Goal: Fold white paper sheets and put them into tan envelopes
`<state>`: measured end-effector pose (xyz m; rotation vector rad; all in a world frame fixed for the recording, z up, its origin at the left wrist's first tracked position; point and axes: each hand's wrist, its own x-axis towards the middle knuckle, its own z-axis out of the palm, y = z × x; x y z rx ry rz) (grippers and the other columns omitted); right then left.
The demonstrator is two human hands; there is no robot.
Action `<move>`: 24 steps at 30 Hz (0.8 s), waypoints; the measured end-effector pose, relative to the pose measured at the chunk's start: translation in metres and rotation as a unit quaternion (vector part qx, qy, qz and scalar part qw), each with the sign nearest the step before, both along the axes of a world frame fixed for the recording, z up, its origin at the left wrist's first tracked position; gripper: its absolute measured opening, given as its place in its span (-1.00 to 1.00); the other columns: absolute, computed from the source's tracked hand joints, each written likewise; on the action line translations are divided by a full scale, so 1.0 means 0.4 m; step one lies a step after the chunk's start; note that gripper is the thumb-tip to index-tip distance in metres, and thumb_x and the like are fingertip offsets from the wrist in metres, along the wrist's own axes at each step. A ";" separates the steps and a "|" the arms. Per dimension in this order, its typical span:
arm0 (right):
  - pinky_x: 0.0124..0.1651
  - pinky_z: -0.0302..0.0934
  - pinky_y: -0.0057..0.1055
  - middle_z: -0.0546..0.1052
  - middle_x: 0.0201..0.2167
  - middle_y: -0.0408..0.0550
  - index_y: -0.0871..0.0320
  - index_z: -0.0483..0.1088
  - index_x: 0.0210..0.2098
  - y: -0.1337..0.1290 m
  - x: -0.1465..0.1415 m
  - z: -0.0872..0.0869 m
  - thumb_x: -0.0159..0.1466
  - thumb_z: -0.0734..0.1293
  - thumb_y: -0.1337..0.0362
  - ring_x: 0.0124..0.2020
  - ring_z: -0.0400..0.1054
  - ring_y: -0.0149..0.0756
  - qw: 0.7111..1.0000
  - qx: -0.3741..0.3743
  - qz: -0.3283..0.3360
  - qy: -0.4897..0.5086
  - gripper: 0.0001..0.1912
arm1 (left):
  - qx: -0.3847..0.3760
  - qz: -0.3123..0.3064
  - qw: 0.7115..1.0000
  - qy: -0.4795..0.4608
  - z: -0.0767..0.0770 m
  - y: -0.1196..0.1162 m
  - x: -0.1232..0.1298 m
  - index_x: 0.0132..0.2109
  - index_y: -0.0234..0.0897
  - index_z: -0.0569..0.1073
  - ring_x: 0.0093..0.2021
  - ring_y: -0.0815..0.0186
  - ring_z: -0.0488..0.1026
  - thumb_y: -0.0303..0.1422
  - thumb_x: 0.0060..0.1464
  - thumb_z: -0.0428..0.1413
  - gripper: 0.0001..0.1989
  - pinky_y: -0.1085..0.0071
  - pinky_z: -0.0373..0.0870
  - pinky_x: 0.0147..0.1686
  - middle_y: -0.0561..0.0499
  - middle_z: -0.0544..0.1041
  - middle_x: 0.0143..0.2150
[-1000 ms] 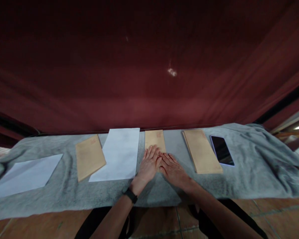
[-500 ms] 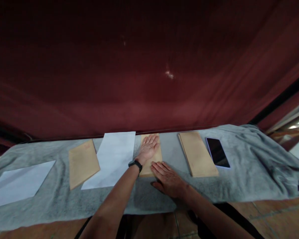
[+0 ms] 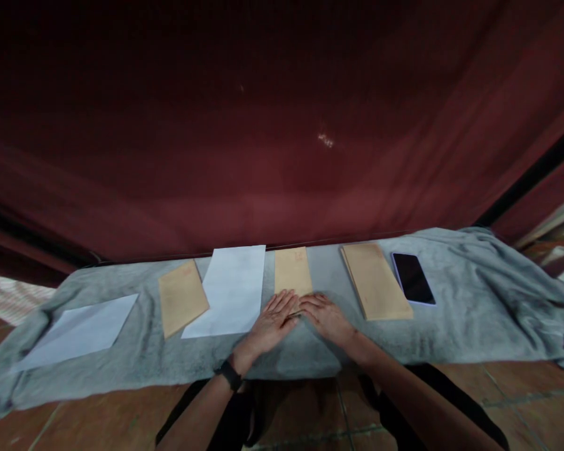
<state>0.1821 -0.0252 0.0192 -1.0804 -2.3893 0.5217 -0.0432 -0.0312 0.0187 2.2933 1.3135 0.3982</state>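
A brown envelope (image 3: 293, 269) lies upright in the middle of the grey cloth (image 3: 155, 369). Both hands rest on its near end. My left hand (image 3: 273, 321), with a black watch at the wrist, lies over the lower left part, fingers extended and close together. From the right, my right hand (image 3: 326, 318) touches the lower right part, its fingers bent a little and side by side. The fingertips of the two hands nearly meet, and they hide the envelope's near edge. Whether the fingers pinch that edge cannot be made out.
Left of the hands lie a white sheet (image 3: 235, 288), another brown envelope (image 3: 182, 297) overlapping it, and a second white sheet (image 3: 82, 329). To the right are a stack of brown envelopes (image 3: 378, 282) and a phone (image 3: 412, 279). A dark red surface (image 3: 263, 156) stands behind.
My left hand has slid from the envelope's upper part to its near end, beside my right hand. My right hand's fingers now reach onto that end. The view has shifted slightly.
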 end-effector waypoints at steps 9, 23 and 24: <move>0.29 0.22 -0.11 0.50 0.15 0.09 0.17 0.42 0.15 -0.043 -0.053 -0.009 0.39 0.18 0.47 0.19 0.36 -0.13 0.995 0.067 -0.047 -0.057 -0.60 | 0.076 0.143 0.985 -0.060 -0.025 -0.038 0.024 0.22 -0.18 0.45 0.33 0.10 0.31 -0.38 0.34 -0.09 -0.60 0.04 0.23 0.31 -0.14 0.41 0.32; 0.42 0.07 -0.01 0.28 0.37 0.20 0.27 0.21 0.37 -0.101 -0.099 -0.044 0.38 0.23 0.28 0.39 0.15 -0.02 0.992 0.068 -0.092 -0.057 -0.42 | -0.011 0.331 0.917 -0.221 0.005 -0.010 0.061 0.37 -0.19 0.25 0.07 0.03 0.44 -0.52 -0.05 0.21 -0.19 0.07 0.35 0.15 -0.12 0.48 -0.02; 0.41 0.07 -0.01 0.29 0.36 0.22 0.30 0.21 0.37 -0.101 -0.106 -0.048 0.38 0.24 0.27 0.39 0.16 0.00 0.990 0.072 -0.105 -0.060 -0.41 | -0.034 0.340 0.909 -0.241 0.007 -0.007 0.062 0.39 -0.21 0.21 -0.01 0.06 0.48 -0.53 -0.07 0.22 -0.15 0.09 0.39 0.09 -0.08 0.50 -0.11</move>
